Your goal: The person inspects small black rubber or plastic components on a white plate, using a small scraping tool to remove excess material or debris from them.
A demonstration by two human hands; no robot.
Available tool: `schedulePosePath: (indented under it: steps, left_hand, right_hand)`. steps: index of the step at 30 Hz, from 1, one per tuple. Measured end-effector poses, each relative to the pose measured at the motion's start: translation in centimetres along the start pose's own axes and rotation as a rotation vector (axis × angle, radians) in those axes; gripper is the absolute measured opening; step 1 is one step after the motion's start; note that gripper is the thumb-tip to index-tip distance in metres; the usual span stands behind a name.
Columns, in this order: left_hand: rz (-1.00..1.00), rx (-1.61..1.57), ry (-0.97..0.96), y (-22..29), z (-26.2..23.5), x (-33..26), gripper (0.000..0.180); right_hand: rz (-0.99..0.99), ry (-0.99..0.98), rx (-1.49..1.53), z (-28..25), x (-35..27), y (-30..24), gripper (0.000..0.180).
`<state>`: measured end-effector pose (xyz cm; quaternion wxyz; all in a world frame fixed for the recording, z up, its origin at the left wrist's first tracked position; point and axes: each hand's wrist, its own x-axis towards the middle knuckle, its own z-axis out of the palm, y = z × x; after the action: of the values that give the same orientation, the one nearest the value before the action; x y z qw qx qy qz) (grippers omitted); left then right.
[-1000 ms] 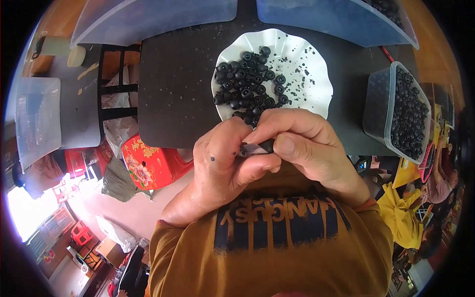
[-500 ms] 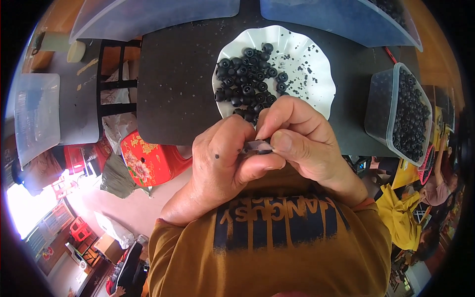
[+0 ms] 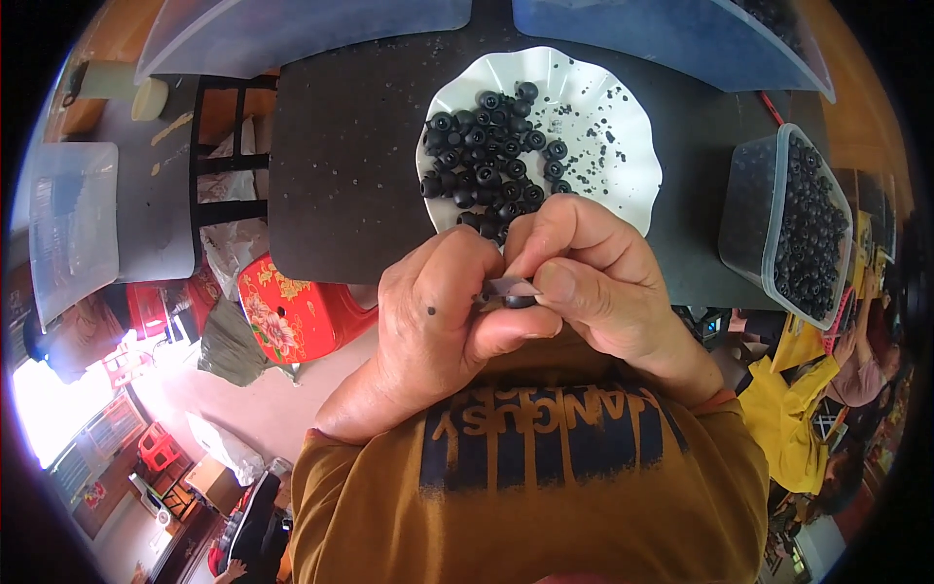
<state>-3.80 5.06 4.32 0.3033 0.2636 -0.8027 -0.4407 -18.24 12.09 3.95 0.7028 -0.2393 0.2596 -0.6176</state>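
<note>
Over the table's near edge, my left hand (image 3: pixel 433 307) and my right hand (image 3: pixel 598 282) meet, fingers closed and fingertips almost touching. Just above my left thumb shows a small round black part (image 3: pixel 520 301), gripped in my left fingers. Beside it a thin grey, shiny flat piece (image 3: pixel 508 286) spans the gap between the two hands. My right thumb and forefinger pinch together at its end; what lies between them is too small to tell. Beyond my hands stands a white scalloped plate (image 3: pixel 637 185), bearing a heap of black knobbed parts (image 3: pixel 486 146) and scattered black scraps (image 3: pixel 593 146).
At the right stands a clear tub (image 3: pixel 749 195) full of similar black parts. Large translucent bins (image 3: pixel 311 34) line the table's (image 3: pixel 331 175) far edge. A red flowered stool (image 3: pixel 302 311) is at the left, near another clear bin (image 3: pixel 73 214). Another person (image 3: pixel 861 370) is at the far right.
My right fingertips have shifted slightly, and the grey flat piece and black part between my hands show more plainly. The hands otherwise stay in place.
</note>
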Motion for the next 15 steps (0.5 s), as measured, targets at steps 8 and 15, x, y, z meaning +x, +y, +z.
schedulePosePath:
  steps: [8,15]
  left_hand:
    - [0.018,0.025,0.001,0.21,0.27,0.03,0.052]
    - [0.118,0.191,0.024,0.08,0.76,-0.08,0.051]
  right_hand:
    - [-0.030,-0.032,0.049,-0.26,-0.09,0.11,0.011]
    - [-0.026,-0.007,0.026,-0.03,-0.62,-0.04,0.011]
